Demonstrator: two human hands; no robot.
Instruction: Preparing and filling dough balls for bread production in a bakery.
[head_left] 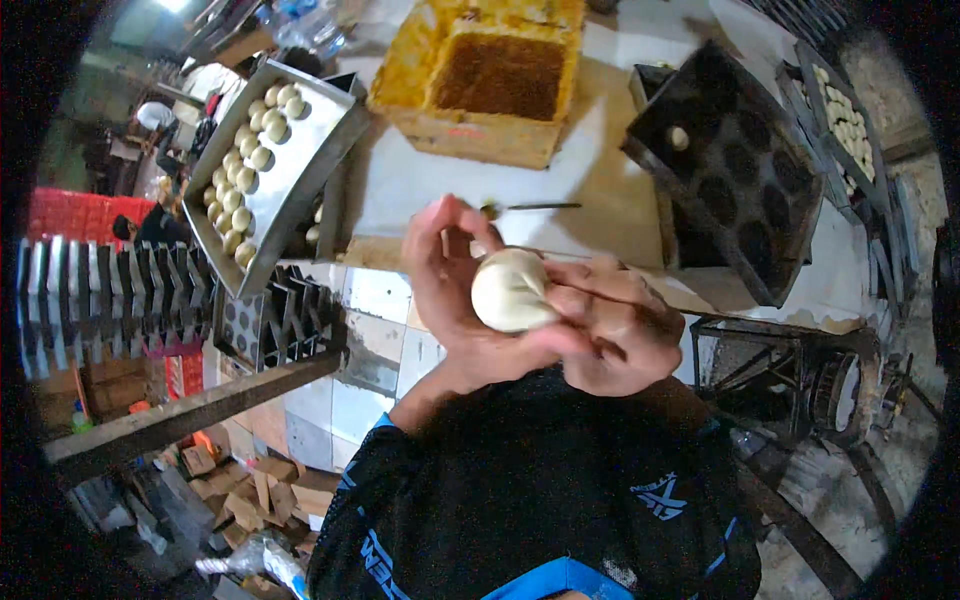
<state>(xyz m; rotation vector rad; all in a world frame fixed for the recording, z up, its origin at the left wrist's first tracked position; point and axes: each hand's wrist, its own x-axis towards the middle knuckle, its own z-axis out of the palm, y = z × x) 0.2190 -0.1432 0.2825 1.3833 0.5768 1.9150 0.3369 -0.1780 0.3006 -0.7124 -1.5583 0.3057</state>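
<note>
Over the near edge of the table I hold a pale, smooth dough ball (500, 292). My left hand (440, 285) cups it from the left, fingers curled around its side. The fingers and thumb of my right hand (625, 325) pinch the pleated, gathered dough on its right side. Just beyond my hands a thin, dark-bladed tool (540, 206) lies on the table. Farther back stands a yellow-stained box (480, 138) with brown filling (500, 78) inside.
At the left, a metal tray (315, 140) carries rows of dough balls. A dark tray with round hollows (740, 185) sits at the right, one dough ball (678, 138) on it. Stacked metal trays (110, 300) stand at far left; cardboard pieces (255, 495) litter the floor. Another person (158, 222) appears far left.
</note>
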